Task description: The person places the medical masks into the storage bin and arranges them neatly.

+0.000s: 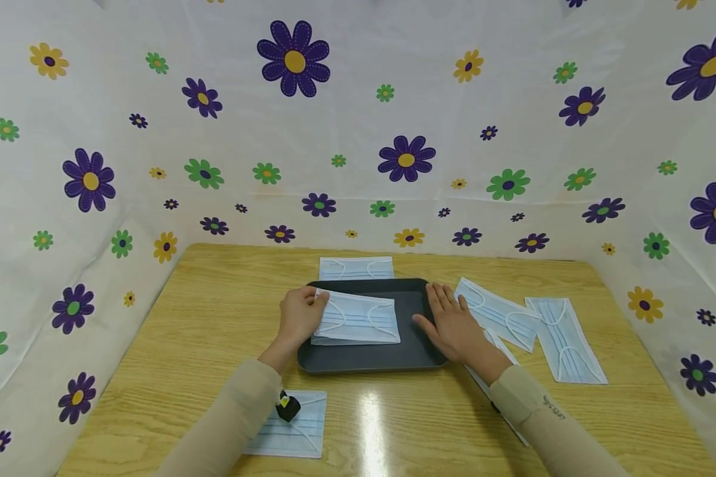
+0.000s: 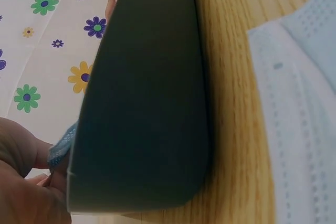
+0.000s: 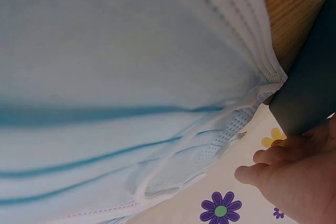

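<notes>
A dark grey rectangular tray (image 1: 414, 351) stands on the wooden table. Over its left half lies a light blue face mask (image 1: 358, 321) with white ear loops; another edge shows just beneath its lower side. My left hand (image 1: 300, 318) pinches the mask's left end between thumb and fingers at the tray's left rim. In the left wrist view, the tray's side hides most of that mask. With fingers extended, my right hand (image 1: 453, 328) rests on the tray's right rim. A loose mask (image 3: 105, 66) fills much of the right wrist view, close to that hand.
Two masks, one slanted (image 1: 501, 315) and one farther right (image 1: 567, 341), lie overlapping on the table. Another mask (image 1: 358, 265) is partly behind the tray, and one (image 1: 298, 430) is under my left forearm. A thin white mask edge (image 1: 483, 381) shows beside my right wrist. Flowered cloth surrounds the table.
</notes>
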Motion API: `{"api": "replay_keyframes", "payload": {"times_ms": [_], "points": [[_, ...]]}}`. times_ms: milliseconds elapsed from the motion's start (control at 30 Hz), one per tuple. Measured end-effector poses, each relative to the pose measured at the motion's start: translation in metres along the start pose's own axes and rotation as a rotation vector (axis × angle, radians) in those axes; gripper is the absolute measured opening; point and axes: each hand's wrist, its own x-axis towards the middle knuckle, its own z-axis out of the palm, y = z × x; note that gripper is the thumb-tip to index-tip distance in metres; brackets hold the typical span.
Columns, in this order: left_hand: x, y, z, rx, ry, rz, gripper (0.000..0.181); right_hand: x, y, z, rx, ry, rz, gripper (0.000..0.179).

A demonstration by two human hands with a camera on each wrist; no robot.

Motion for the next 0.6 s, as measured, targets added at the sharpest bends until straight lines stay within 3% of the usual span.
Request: {"api": "replay_keyframes", "payload": {"times_ms": [233, 600], "points": [[0.002, -0.001, -0.004, 0.060, 0.043, 0.020, 0.027, 0.000, 0.000, 0.000, -0.001, -0.006, -0.001, 0.081], [0.000, -0.001, -0.014, 0.111, 0.050, 0.089, 0.022, -0.001, -0.001, -0.002, 0.003, -0.006, -0.007, 0.080]]}}
